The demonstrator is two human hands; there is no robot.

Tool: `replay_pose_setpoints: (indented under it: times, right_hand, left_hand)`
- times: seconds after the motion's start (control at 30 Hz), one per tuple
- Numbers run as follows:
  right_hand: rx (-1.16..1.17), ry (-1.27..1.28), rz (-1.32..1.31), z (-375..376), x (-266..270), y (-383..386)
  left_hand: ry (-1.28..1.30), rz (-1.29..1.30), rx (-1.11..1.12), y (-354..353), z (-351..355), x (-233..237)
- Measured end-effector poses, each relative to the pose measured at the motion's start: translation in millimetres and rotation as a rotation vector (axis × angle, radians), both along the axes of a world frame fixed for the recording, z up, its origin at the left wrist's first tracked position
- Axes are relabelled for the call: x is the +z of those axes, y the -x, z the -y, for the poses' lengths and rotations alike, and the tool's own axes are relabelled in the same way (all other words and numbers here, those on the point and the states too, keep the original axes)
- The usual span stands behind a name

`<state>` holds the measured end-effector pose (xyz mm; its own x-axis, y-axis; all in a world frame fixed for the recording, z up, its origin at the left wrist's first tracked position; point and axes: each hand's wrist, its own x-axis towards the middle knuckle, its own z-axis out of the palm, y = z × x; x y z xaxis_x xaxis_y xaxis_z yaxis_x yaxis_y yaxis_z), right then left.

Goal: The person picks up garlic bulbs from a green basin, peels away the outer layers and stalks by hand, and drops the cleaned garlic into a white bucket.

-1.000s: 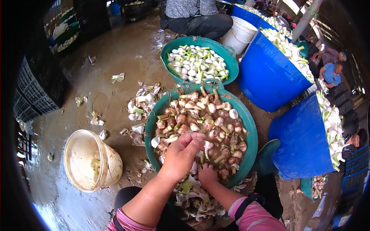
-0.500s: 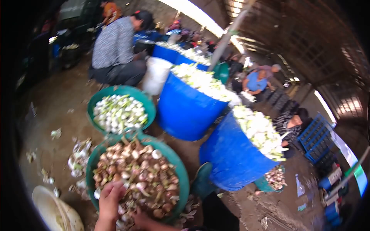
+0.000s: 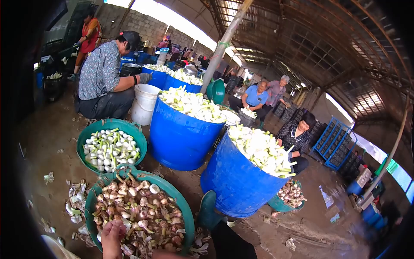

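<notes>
My left hand (image 3: 113, 237) is over the near left part of a green basin (image 3: 188, 216), its fingers curled together. What they hold, if anything, is hidden. At the bottom edge only a blurred sliver of my right hand (image 3: 166, 254) shows, by the basin's near rim, its fingers out of sight. Brownish unpeeled garlic bulbs (image 3: 144, 207) with cut stems fill this basin, among dirty-looking water and loose skins. Just beyond, touching it, a second green basin (image 3: 84, 134) holds clean white peeled garlic (image 3: 113, 151) with greenish stems.
Large blue tubs (image 3: 183, 140) heaped with peeled garlic stand ahead, another blue tub (image 3: 235, 183) nearer right. My boot (image 3: 208, 210) rests beside the basin. Discarded skins (image 3: 76, 200) litter the floor at left. A crouching person (image 3: 101, 71) is beside a white bucket (image 3: 145, 103); others sit farther right.
The view has swung, so the basins and tubs sit farther left and the picture is sharper. My right hand, earlier inside the basin, has dropped to the bottom edge. My left hand stays curled.
</notes>
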<state>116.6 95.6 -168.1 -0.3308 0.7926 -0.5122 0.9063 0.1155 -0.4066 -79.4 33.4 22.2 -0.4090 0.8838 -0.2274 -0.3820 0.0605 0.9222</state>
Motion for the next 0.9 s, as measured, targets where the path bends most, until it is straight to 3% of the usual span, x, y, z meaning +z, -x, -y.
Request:
replay_pose_setpoints:
  times: [0.1,0.27,0.3,0.33,0.37,0.4,0.43,0.53,0.57,0.63,0.7,0.73,0.8,0.83,0.87,0.9]
  right_hand:
    - [0.088,0.008,0.142,-4.7,6.4,-0.4]
    - [0.71,0.108,0.17,32.3,51.4,20.2]
    - [0.621,0.164,-0.111,31.0,34.3,4.9]
    - [0.565,0.297,-0.292,33.5,52.4,-8.6]
    - [0.432,0.339,-0.155,38.6,107.3,-9.5]
    - [0.482,0.219,-0.165,39.0,84.7,-30.3]
    - [0.535,0.192,-0.079,40.8,113.4,-37.8]
    - [0.532,0.19,0.011,48.4,134.8,-69.2]
    - [0.599,0.257,0.169,52.1,140.6,-71.2]
    - [0.658,0.322,0.322,57.5,134.0,-83.3]
    - [0.752,0.042,0.214,56.9,110.8,-103.7]
    - [0.719,0.06,0.405,46.8,115.1,-95.9]
    - [0.264,-0.076,0.119,24.9,130.1,-69.0]
    - [0.177,-0.36,-0.201,16.5,112.2,-62.0]
    - [0.162,-0.308,-0.279,8.2,103.6,-48.8]
    - [0.258,-0.231,-0.038,0.2,76.9,-41.6]
  left_hand:
    - [0.031,-0.012,0.002,0.0,0.0,4.4]
    - [0.022,0.032,-0.017,3.8,2.2,0.1]
    - [0.008,0.064,0.005,2.9,1.7,-5.4]
    - [-0.012,-0.03,-0.04,4.1,3.8,-5.6]
    - [0.027,-0.074,-0.018,3.0,4.9,-5.2]
    - [-0.003,-0.049,-0.045,2.8,7.7,-2.2]
    - [-0.046,-0.061,-0.08,3.1,8.2,-2.2]
    - [-0.015,-0.037,-0.112,-0.6,8.2,-1.7]
    - [-0.013,-0.018,-0.099,-1.9,7.1,-2.4]
    - [-0.03,-0.052,-0.112,-1.6,4.6,-6.8]
    - [-0.057,-0.081,-0.133,-4.9,3.6,-4.1]
    - [-0.003,-0.095,-0.142,-5.9,4.6,1.1]
    - [0.05,-0.11,-0.143,-4.8,3.8,2.4]
    - [0.045,-0.102,-0.151,-5.2,3.9,-1.6]
    - [0.038,-0.093,-0.158,-6.5,3.6,-5.1]
    - [0.03,-0.089,-0.166,-7.8,3.5,-6.1]
